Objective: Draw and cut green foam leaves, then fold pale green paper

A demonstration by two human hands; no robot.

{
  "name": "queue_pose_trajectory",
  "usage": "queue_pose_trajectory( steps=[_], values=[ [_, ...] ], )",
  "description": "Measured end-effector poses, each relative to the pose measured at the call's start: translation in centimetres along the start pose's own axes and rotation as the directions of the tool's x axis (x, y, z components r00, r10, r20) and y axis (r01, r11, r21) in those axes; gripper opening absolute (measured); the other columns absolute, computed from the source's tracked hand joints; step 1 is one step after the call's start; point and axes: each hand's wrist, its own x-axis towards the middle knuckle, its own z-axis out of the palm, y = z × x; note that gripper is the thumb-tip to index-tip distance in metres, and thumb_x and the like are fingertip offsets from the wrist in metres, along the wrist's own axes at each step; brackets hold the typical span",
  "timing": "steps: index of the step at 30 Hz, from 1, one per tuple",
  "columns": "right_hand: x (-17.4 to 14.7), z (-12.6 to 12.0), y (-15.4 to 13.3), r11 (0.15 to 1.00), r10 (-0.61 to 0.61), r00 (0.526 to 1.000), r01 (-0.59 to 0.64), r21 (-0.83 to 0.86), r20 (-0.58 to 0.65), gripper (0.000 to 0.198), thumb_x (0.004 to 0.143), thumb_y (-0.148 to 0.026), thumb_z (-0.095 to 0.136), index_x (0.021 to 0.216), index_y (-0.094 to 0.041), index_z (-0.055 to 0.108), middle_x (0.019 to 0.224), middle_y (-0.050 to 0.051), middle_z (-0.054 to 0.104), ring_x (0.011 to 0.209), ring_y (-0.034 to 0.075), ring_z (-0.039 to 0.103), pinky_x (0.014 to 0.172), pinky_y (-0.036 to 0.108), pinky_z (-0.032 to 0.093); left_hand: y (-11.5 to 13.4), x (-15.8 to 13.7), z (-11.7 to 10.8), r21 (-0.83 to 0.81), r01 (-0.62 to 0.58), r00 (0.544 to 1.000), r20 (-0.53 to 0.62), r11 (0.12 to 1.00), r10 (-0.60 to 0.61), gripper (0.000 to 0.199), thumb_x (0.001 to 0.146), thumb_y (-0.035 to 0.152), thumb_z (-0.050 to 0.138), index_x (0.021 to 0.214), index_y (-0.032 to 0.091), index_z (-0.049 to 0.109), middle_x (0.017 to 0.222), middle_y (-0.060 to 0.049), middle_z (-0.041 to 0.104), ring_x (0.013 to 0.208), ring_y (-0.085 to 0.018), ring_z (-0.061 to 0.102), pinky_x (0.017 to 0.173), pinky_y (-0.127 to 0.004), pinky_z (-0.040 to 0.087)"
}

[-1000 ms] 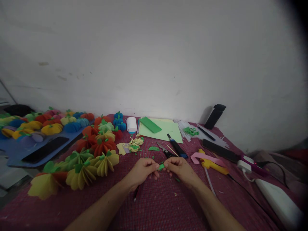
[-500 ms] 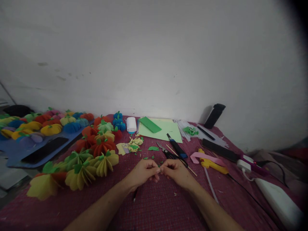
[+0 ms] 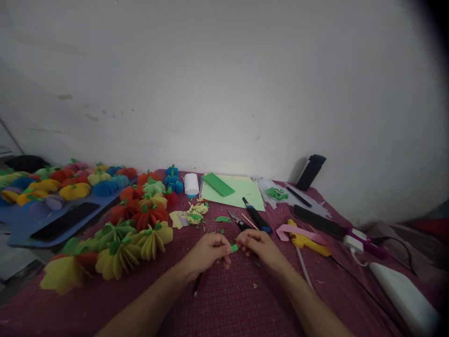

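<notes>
While a thin dark stick (image 3: pixel 197 284) lies close by on the red table (image 3: pixel 224 309), the person's two hands come together just past it. The left hand (image 3: pixel 211 251) pinches a small green piece (image 3: pixel 234 248) between thumb and finger. The right hand (image 3: pixel 257 245) is just beside it with bent fingers, but I cannot tell if they grip anything. The green piece sits in the gap between the hands. It looks like paper, so it should be very light and easy to bend, not very slippery, and a hard pull could tear it. The edges seem the best place to hold, with just the fingertips. It is bright green and looks flat, and the left fingers hide one end. Farther off are black scissors (image 3: pixel 242 224), a green leaf shape (image 3: pixel 223 219) and some yellow and green scraps (image 3: pixel 196 213). Behind them, a green strip (image 3: pixel 218 184) lies on pale green sheets (image 3: pixel 245 192).
</notes>
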Motion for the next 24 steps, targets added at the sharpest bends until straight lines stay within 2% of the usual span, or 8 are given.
queue_pose_trajectory(
  steps=[2,5,9,15,20,24],
  values=[
    [-0.1,0.7,0.4,1.0,-0.015,0.998,0.016,-0.018,0.054,0.014,0.072,-0.025,0.056,0.067,-0.015,0.064,0.058,-0.002,0.055,0.05,0.009,0.045,0.05,0.021,0.036,-0.1,0.1,0.1,0.016,-0.013,1.0,0.014,1.0,0.012,0.028,0.072,0.041,0.062,0.068,0.014,0.057,0.055,0.0,0.062,0.05,-0.013,0.058,0.05,-0.022,0.033],
    [-0.2,1.3,0.8,0.999,-0.022,0.997,0.025,-0.043,0.07,0.013,0.071,-0.022,0.056,0.063,-0.015,0.064,0.053,-0.004,0.053,0.047,0.009,0.042,0.048,0.021,0.033,-0.1,0.2,0.1,0.021,-0.023,0.999,0.029,1.0,0.022,0.029,0.073,0.042,0.061,0.068,0.014,0.057,0.056,-0.001,0.062,0.05,-0.013,0.058,0.05,-0.022,0.033],
    [-0.2,0.9,0.4,1.0,-0.004,1.0,0.004,-0.024,0.028,0.011,0.069,-0.02,0.056,0.06,-0.015,0.062,0.052,-0.004,0.054,0.046,0.008,0.042,0.047,0.021,0.031,-0.1,0.2,0.1,0.023,0.008,1.0,0.024,1.0,-0.008,0.03,0.073,0.043,0.062,0.069,0.014,0.057,0.06,-0.002,0.065,0.051,-0.013,0.059,0.05,-0.022,0.033],
    [0.0,-0.1,-0.1,0.997,0.066,0.996,-0.064,0.041,-0.055,0.015,0.067,-0.027,0.058,0.058,-0.016,0.057,0.052,-0.003,0.057,0.041,0.006,0.041,0.044,0.02,0.03,0.3,0.0,-0.4,0.044,0.027,1.0,0.014,0.999,-0.028,0.031,0.073,0.044,0.061,0.067,0.014,0.056,0.059,-0.003,0.065,0.051,-0.013,0.057,0.051,-0.022,0.035],
    [0.3,-0.6,-0.1,0.989,0.124,0.988,-0.116,0.097,-0.088,0.019,0.066,-0.03,0.058,0.055,-0.017,0.051,0.05,-0.005,0.055,0.037,0.005,0.039,0.04,0.019,0.028,0.4,0.1,-0.9,0.013,0.019,0.996,-0.084,1.0,-0.018,0.03,0.075,0.044,0.06,0.068,0.015,0.054,0.056,0.0,0.061,0.049,-0.012,0.054,0.049,-0.022,0.034],
    [0.1,-0.2,-0.2,0.986,0.138,0.989,-0.132,0.097,-0.051,0.015,0.065,-0.029,0.058,0.056,-0.017,0.053,0.05,-0.004,0.056,0.038,0.005,0.04,0.04,0.018,0.031,0.4,0.3,-0.7,0.044,-0.042,0.989,-0.137,0.998,0.047,0.031,0.078,0.045,0.057,0.083,0.015,0.059,0.076,-0.004,0.064,0.067,-0.015,0.056,0.056,-0.023,0.037]
  ],
)
